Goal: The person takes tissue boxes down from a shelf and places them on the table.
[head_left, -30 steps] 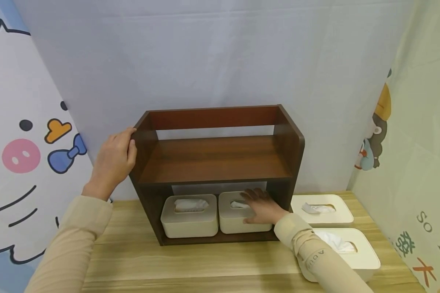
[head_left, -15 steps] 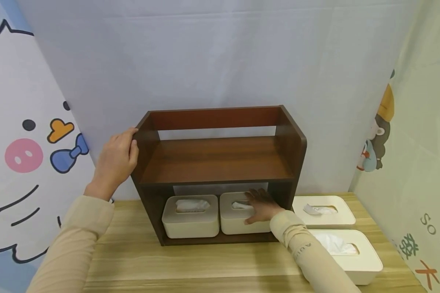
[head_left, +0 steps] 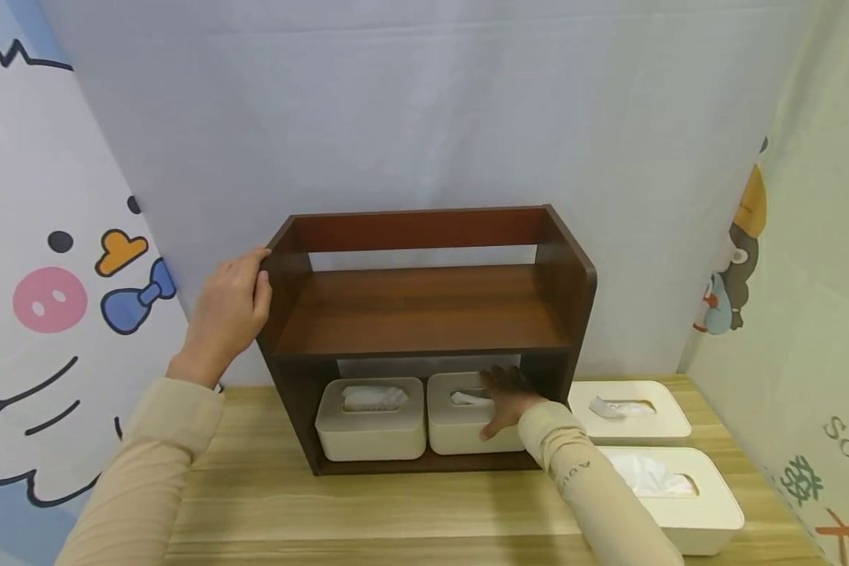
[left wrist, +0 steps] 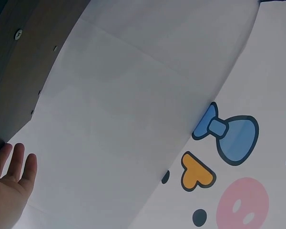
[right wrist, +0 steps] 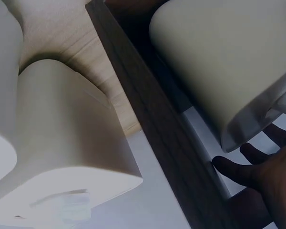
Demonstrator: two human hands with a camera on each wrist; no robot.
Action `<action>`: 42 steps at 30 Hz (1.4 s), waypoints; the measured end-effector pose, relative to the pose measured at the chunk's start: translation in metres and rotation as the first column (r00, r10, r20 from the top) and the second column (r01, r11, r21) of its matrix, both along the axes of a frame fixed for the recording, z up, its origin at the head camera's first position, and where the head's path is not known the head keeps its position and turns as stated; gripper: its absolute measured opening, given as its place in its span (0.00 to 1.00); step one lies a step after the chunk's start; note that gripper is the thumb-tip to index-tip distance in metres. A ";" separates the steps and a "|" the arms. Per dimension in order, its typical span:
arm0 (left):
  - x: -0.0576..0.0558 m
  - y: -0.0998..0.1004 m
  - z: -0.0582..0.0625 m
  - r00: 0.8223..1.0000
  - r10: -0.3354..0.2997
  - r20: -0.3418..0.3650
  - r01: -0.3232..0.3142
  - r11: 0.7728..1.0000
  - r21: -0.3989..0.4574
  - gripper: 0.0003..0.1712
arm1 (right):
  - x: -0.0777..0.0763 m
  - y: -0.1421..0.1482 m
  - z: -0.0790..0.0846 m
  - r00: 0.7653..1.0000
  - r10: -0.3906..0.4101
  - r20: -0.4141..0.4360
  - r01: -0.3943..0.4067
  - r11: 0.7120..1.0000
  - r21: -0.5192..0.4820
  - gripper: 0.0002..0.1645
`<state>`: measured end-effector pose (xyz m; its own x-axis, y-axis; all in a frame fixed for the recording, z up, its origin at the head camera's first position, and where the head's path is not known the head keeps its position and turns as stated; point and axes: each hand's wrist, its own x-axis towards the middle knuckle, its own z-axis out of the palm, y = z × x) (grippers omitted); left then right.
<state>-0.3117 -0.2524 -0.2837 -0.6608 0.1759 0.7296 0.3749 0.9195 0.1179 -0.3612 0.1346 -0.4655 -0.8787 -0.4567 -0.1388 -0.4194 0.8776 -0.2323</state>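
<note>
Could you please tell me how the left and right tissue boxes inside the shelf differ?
The left tissue box sits in full view, while the right tissue box is partly hidden by the right hand. The left box shows a broad tuft of tissue; the right box shows only a narrower strip. Both are cream, with rounded corners and an opening on top, and stand in the lower compartment of the shelf.
</note>
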 end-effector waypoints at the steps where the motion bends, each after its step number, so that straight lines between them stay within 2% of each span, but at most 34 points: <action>1: 0.000 0.000 0.000 1.000 0.000 0.000 0.000 1.000 0.000 0.20 | 0.000 0.000 -0.001 1.000 0.004 -0.001 -0.004 1.000 0.005 0.66; 16: -0.001 0.001 0.000 1.000 0.004 0.005 -0.004 1.000 0.004 0.20 | -0.010 0.001 -0.016 1.000 0.000 0.018 -0.001 1.000 0.026 0.71; 26: 0.000 0.001 0.001 1.000 0.001 0.018 -0.002 1.000 0.012 0.20 | -0.009 0.001 -0.017 1.000 -0.001 0.006 0.001 1.000 -0.003 0.73; 31: 0.000 0.001 0.000 1.000 0.003 0.018 -0.003 1.000 0.006 0.20 | -0.010 0.002 -0.019 1.000 0.004 -0.027 -0.004 1.000 -0.003 0.73; 42: 0.000 0.002 0.000 1.000 0.009 0.028 -0.010 1.000 0.012 0.20 | -0.006 -0.001 -0.014 0.999 -0.018 -0.032 0.018 1.000 -0.003 0.73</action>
<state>-0.3113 -0.2507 -0.2834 -0.6827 0.1609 0.7127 0.3625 0.9215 0.1392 -0.3672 0.1338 -0.4796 -0.8908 -0.4411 -0.1091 -0.4109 0.8845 -0.2211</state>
